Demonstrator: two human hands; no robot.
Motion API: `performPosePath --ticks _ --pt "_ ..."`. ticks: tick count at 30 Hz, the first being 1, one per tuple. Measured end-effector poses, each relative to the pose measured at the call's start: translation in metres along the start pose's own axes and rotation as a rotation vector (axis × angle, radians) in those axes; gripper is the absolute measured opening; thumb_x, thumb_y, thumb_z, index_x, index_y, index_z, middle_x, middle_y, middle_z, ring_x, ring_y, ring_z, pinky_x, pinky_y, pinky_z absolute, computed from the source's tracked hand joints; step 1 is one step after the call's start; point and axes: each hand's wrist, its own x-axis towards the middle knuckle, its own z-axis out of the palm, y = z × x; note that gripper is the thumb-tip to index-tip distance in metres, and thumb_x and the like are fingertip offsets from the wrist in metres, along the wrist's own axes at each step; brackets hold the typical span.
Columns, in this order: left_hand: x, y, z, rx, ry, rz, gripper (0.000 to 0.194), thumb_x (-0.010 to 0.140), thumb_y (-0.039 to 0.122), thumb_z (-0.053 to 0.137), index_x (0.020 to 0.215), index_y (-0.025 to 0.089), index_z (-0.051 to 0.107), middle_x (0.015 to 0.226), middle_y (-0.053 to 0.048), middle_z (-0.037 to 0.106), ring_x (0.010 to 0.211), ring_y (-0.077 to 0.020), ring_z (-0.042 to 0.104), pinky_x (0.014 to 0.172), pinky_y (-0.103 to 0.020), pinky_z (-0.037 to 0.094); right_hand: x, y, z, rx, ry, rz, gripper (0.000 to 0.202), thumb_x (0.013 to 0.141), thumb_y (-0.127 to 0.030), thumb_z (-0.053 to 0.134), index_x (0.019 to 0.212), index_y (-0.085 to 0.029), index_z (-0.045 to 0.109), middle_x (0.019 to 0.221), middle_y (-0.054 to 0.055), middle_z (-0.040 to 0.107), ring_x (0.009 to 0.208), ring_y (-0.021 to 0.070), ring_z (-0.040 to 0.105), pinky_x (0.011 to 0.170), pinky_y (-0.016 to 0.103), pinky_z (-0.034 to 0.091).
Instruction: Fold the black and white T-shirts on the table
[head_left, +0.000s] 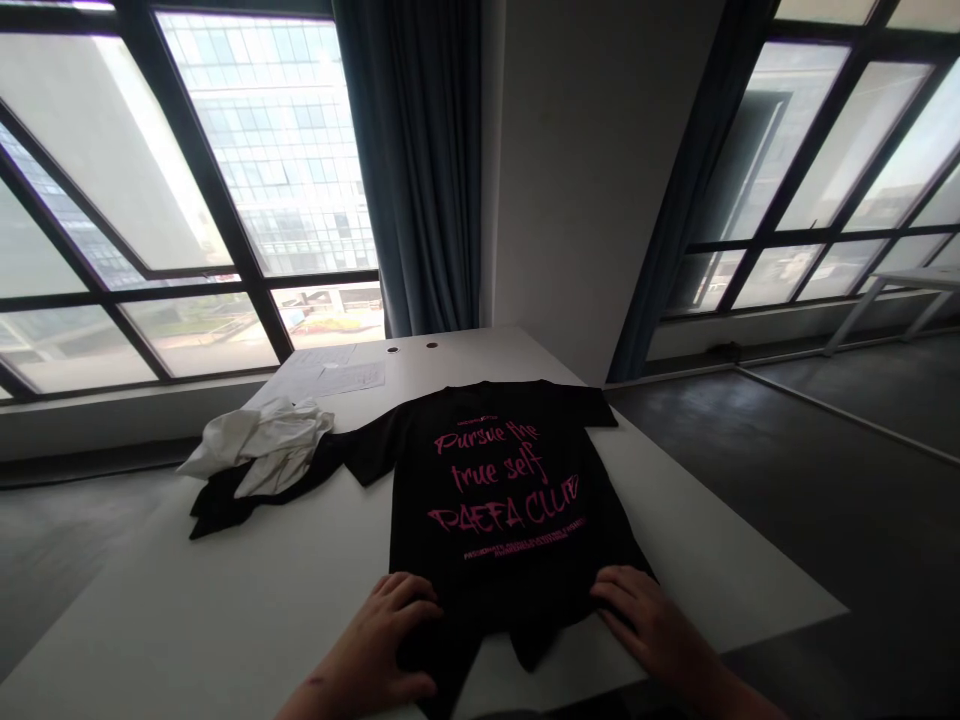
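Note:
A black T-shirt [495, 500] with pink lettering lies spread on the white table [300, 600], its collar end toward the far side. At the shirt's lower left corner is my left hand [390, 640], its thumb apart from the curved fingers, with black cloth between them. My right hand [649, 620] rests on the lower right edge, fingers bent over the fabric and thumb apart below. Some black cloth hangs out beneath the hem between the hands.
A crumpled white cloth [262, 440] lies at the table's left over black cloth [225, 505]. Papers [337, 375] are at the far left, near two round holes. A pillar and curtain [420, 180] stand behind; another white table [915, 280] is at far right.

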Motion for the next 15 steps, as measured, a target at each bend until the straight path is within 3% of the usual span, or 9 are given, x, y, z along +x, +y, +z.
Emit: performPosePath --ticks 4,6,9,12,15 --pt "-0.012 0.008 0.011 0.025 0.104 -0.002 0.024 0.084 0.022 0.068 0.107 0.027 0.071 0.114 -0.006 0.071 0.107 -0.0246 0.065 0.1 -0.041 0.051 -0.011 0.011 -0.009 -0.041 0.108 -0.077 0.025 0.103 -0.031 0.054 0.117 -0.026 0.074 0.109 0.008 0.078 0.102 0.024 0.075 0.092 0.038 0.063" --pt "-0.014 0.005 0.015 -0.006 0.165 -0.039 0.02 0.092 0.017 0.053 0.1 0.026 0.07 0.106 -0.006 0.073 0.101 -0.0221 0.067 0.096 -0.039 0.053 -0.015 0.016 -0.017 -0.038 0.135 -0.06 0.027 0.104 -0.033 0.051 0.118 -0.026 0.074 0.107 0.008 0.079 0.1 0.0236 0.076 0.09 0.036 0.064" --pt "-0.016 -0.003 0.014 -0.125 0.227 -0.189 0.023 0.099 0.027 0.045 0.101 0.025 0.068 0.104 -0.006 0.075 0.099 -0.0219 0.07 0.093 -0.037 0.056 -0.019 0.026 -0.034 0.002 0.15 0.052 0.032 0.104 -0.038 0.047 0.116 -0.026 0.074 0.108 0.008 0.08 0.1 0.0243 0.077 0.088 0.035 0.064" --pt "-0.016 -0.009 0.01 -0.221 0.231 -0.337 0.025 0.101 0.033 0.043 0.106 0.026 0.066 0.104 -0.004 0.076 0.097 -0.0216 0.071 0.091 -0.036 0.058 -0.02 0.035 -0.056 0.055 0.061 0.222 0.035 0.102 -0.043 0.047 0.117 -0.026 0.074 0.117 0.008 0.078 0.108 0.0264 0.076 0.095 0.037 0.061" --pt "-0.018 -0.008 0.012 -0.159 0.26 -0.33 0.021 0.098 0.03 0.046 0.105 0.026 0.066 0.105 -0.005 0.074 0.099 -0.0231 0.07 0.092 -0.038 0.058 -0.02 0.039 -0.078 0.075 -0.17 0.269 0.031 0.094 -0.041 0.055 0.112 -0.027 0.076 0.12 0.008 0.077 0.111 0.0285 0.073 0.101 0.04 0.057"
